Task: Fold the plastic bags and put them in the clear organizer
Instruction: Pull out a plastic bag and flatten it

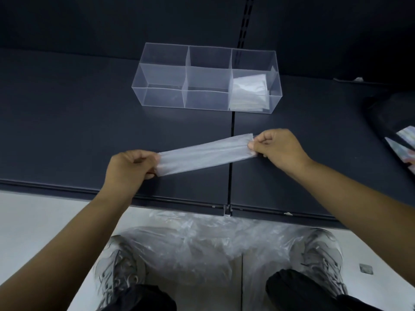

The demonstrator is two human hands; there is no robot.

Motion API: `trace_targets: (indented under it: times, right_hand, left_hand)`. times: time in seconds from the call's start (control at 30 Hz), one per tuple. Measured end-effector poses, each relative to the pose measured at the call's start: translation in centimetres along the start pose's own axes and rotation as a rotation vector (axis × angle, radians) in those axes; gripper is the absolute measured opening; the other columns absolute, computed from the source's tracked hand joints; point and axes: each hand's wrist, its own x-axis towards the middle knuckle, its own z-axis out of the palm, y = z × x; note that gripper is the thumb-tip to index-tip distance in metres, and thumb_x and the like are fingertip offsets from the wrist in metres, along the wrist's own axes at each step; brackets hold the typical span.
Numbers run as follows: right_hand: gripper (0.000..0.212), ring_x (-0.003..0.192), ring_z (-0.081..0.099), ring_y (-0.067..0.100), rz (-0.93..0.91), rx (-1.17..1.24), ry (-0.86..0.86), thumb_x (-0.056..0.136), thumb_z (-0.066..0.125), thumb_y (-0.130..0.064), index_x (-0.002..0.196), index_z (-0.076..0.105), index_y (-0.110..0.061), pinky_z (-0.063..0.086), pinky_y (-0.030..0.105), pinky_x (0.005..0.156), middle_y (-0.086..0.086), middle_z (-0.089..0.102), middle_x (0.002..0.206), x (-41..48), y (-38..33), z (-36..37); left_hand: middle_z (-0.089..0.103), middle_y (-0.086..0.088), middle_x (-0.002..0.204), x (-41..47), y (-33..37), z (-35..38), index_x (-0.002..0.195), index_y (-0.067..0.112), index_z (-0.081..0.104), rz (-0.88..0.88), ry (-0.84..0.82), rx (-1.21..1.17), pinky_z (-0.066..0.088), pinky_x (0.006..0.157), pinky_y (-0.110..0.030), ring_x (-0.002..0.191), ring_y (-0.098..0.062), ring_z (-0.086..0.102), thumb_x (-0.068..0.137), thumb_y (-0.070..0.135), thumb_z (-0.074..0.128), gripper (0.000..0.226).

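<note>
Head view: gripping a bag (204, 153), folded into a long narrow strip, at both ends, with left hand (128, 167) curled round the near-left end and right hand (278, 147) pinching the far-right end. Stretched taut over the dark shelf (67, 122). Farther back on the shelf, an organizer (164, 97) holding folded bags (248, 90) in its right compartment. Down on the floor between two shoes (116, 263), a loose pile (190, 241) of bags.

Bag (205, 153) left end hidden inside left hand (128, 167).
</note>
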Motion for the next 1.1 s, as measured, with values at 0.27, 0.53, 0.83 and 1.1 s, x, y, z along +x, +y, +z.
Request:
trace_targets:
  times: [0.27,0.53,0.83,1.1]
  right_hand:
    - [0.011,0.065,0.058,0.003,0.05,-0.098,0.012,0.084,0.069,-0.019,0.077,0.072,-0.011,0.047,0.02,0.067,-0.012,0.066,0.07,0.2,-0.7,0.1]
    - [0.035,0.114,0.051,0.028,-0.517,-0.446,0.179,0.086,0.061,-0.014,0.121,0.059,-0.011,0.037,0.035,0.1,0.011,0.054,0.122,-3.3,-3.0,3.3]
    - [0.087,0.145,-0.018,0.009,-0.445,-0.861,-0.214,0.083,-0.003,-0.07,0.152,-0.008,-0.017,-0.012,0.031,0.118,-0.002,-0.013,0.16,-2.5,2.8,1.8]
    - [0.05,0.144,0.021,0.018,-0.264,-0.546,0.039,0.099,0.046,-0.03,0.146,0.037,-0.013,0.011,0.031,0.117,0.002,0.028,0.155,0.5,6.3,-4.9]
  left_hand:
    - [0.05,-0.016,0.139,-4.2,-0.3,5.4,0.133,0.006,0.053,0.825,-0.064,0.757,0.03,0.112,-0.039,0.131,-0.031,0.043,0.096,0.032,0.035,0.049]
    - [0.019,-0.008,0.158,-4.0,-2.5,6.6,0.151,0.011,0.023,0.697,-0.214,1.209,0.019,0.116,-0.055,0.146,-0.029,0.015,0.093,0.062,0.013,0.077]
    - [0.024,-0.009,0.157,-4.1,-2.4,6.5,0.149,0.011,0.028,0.715,-0.222,1.211,0.022,0.112,-0.061,0.145,-0.034,0.018,0.093,0.06,0.016,0.076]
    - [0.025,-0.01,0.156,-4.1,-2.3,6.5,0.149,0.01,0.029,0.718,-0.228,1.2,0.023,0.112,-0.061,0.144,-0.035,0.019,0.093,0.06,0.016,0.076]
